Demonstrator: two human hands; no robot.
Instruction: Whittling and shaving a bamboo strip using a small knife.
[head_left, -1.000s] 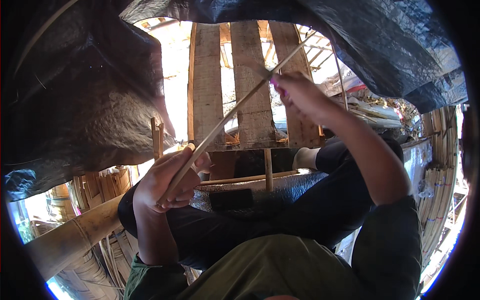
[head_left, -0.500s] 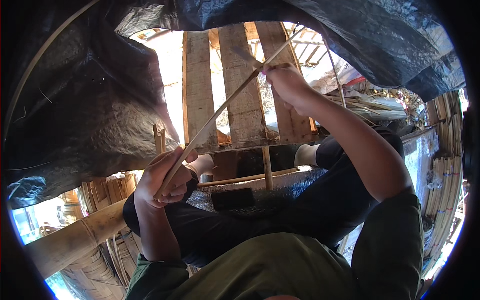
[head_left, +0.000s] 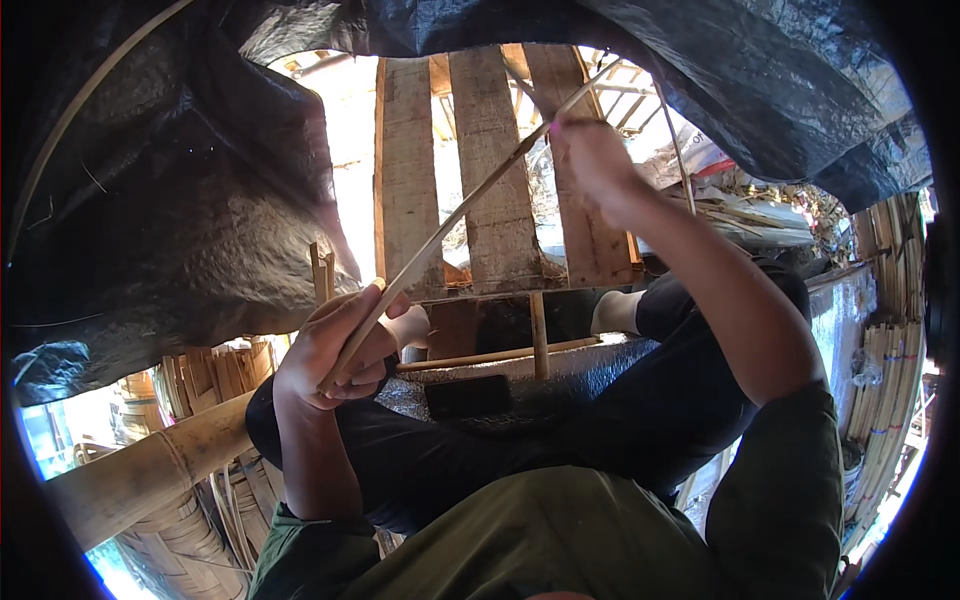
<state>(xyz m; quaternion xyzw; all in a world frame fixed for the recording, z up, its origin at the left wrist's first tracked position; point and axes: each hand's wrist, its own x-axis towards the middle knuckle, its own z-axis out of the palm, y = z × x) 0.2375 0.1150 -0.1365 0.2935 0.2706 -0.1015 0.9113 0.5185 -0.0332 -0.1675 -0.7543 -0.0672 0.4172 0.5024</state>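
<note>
Knife (head_left: pixel 526 84) and right hand (head_left: pixel 600 165) have moved nearer the upper end of a pale strip (head_left: pixel 440 237) slanting from left of centre to top right; the right (blurred) grips the knife, the left hand (head_left: pixel 335 345) clasps the strip's lower end.

L hand (head_left: pixel 338 345) low, clenched, R hand (head_left: pixel 597 165) higher, clenched, blurred, R forearm (head_left: pixel 725 285) angled fwd
</note>
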